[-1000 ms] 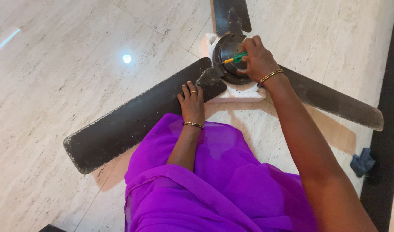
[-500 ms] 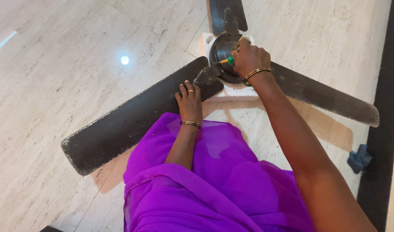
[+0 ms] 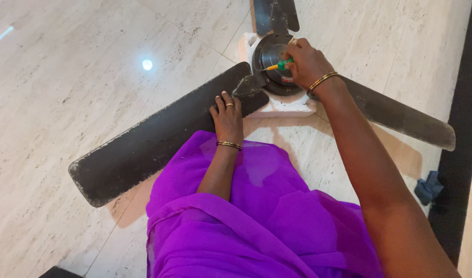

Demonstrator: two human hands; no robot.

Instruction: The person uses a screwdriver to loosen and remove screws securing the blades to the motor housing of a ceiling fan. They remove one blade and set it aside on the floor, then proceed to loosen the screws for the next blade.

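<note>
A dark ceiling fan lies on the floor, its round motor hub [image 3: 271, 57] resting on a white foam block [image 3: 292, 105]. My right hand [image 3: 306, 63] grips a small green and yellow screwdriver [image 3: 278, 66] whose tip points at the hub. My left hand [image 3: 227, 116] lies flat, fingers spread, on the long dusty left blade [image 3: 153, 136] near its bracket. A second blade [image 3: 400, 116] runs out to the right under my right forearm. A third blade [image 3: 276, 14] points away at the top edge.
Pale marble floor tiles lie all around. Purple cloth [image 3: 256, 216] covers my lap at the bottom. A crumpled blue rag [image 3: 427, 188] lies at the right beside a dark floor border [image 3: 460, 128].
My right hand has shifted slightly right over the hub, showing more of the screwdriver. The left hand stays on the blade. The view has drifted a little.
</note>
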